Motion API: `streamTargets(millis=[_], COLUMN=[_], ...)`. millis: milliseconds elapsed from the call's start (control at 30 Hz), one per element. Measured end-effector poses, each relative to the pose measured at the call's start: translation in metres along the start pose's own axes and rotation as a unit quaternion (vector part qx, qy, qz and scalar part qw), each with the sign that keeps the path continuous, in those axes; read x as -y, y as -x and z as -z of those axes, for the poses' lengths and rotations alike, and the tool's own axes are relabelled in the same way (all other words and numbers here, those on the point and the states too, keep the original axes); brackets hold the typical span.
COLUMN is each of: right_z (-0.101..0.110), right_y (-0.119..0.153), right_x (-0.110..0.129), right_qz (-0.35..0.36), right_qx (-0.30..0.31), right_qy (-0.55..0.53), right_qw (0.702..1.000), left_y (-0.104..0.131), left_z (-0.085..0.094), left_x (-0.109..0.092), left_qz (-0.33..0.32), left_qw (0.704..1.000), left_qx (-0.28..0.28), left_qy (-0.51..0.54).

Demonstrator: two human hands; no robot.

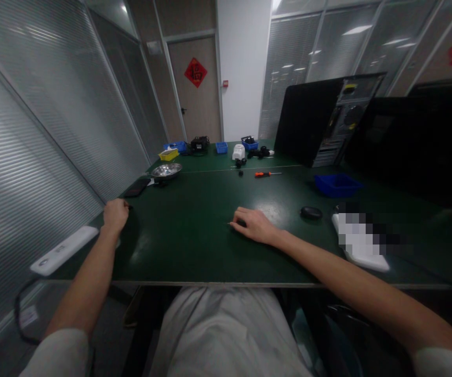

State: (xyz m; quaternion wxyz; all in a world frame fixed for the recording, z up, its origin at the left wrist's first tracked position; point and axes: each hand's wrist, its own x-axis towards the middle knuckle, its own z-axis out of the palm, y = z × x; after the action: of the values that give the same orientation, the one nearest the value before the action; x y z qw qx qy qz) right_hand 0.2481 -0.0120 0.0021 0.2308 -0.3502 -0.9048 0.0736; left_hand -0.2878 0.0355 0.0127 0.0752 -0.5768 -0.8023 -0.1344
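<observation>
My left hand (116,214) is closed at the left edge of the green table (187,235). A small dark bit shows at its fingertips, too small to name. Nearest to it lie a black flat object (137,187) and a white power strip (64,250). My right hand (252,225) rests on the table near the middle, fingers curled and pinched. A tiny thin tip pokes out from between the fingers; what it belongs to is hidden. To the right of that hand sits a black mouse (311,212).
A metal bowl (166,170) stands at the back left. An orange screwdriver (263,174) lies further back. At the right are a blue tray (336,185), a white object (361,246) partly blurred out, and a large black computer case (308,120). Small bins line the far edge.
</observation>
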Motion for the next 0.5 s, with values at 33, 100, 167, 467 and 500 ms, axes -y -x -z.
streamTargets(millis=[33, 100, 167, 467, 500], right_z=[0.000, 0.000, 0.000, 0.002, 0.002], right_y=[0.000, 0.000, 0.000, 0.001, 0.001], right_x=[0.000, 0.000, 0.001, -0.001, -0.001], right_qz=[-0.002, -0.001, 0.000, 0.007, 0.008], right_qx=[0.000, 0.002, 0.003, 0.002, 0.002], right_qy=[0.000, -0.001, -0.001, -0.003, -0.004], right_qw=[1.000, 1.000, 1.000, 1.000, 1.000], left_y=[0.000, -0.001, 0.000, 0.008, 0.009], left_z=[0.000, 0.000, -0.001, 0.003, 0.004], left_x=[0.001, 0.002, 0.002, -0.016, -0.019], left_qz=[-0.001, 0.007, 0.009, 0.015, 0.013], left_qw=[1.000, 1.000, 1.000, 0.999, 0.999], left_qx=[-0.003, -0.006, -0.001, -0.005, 0.002], left_qy=[-0.007, -0.023, -0.025, -0.045, -0.034])
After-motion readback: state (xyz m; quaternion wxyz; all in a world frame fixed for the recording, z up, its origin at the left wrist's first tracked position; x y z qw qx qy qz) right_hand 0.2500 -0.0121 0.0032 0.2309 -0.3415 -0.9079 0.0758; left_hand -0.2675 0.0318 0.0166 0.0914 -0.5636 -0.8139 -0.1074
